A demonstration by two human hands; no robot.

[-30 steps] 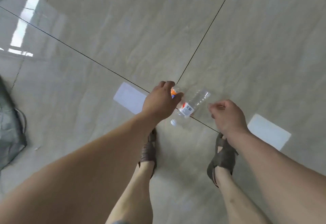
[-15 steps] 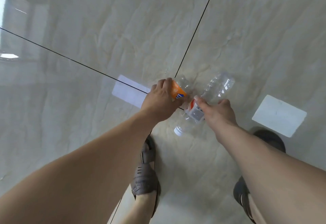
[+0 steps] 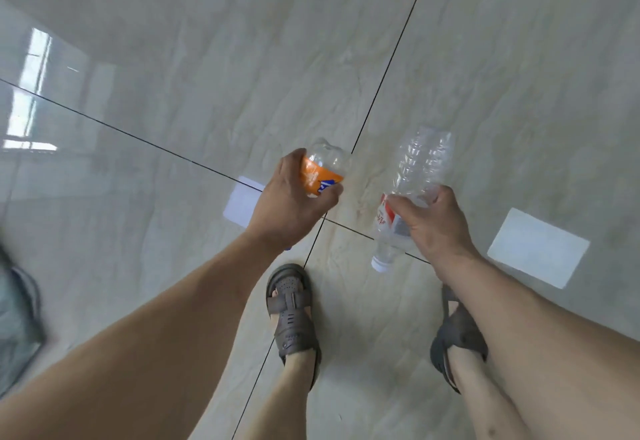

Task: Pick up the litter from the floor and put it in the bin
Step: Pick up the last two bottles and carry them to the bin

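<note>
Hands grip orange-label bottle (image 3: 320,176), red-white-label bottle (image 3: 412,190); writing unreadable.

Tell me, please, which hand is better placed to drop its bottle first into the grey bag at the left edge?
Probably the left hand: it grips the orange-label bottle nearer the grey bag. The right hand holds the clear bottle farther away.

An orange-labelled clear bottle (image 3: 320,171) and a clear bottle (image 3: 415,176) with a red-and-white label and white cap were seen. Brown sandals (image 3: 294,315) stood on pale beige, marble-veined tiles (image 3: 207,58) with dark grout lines.
</note>
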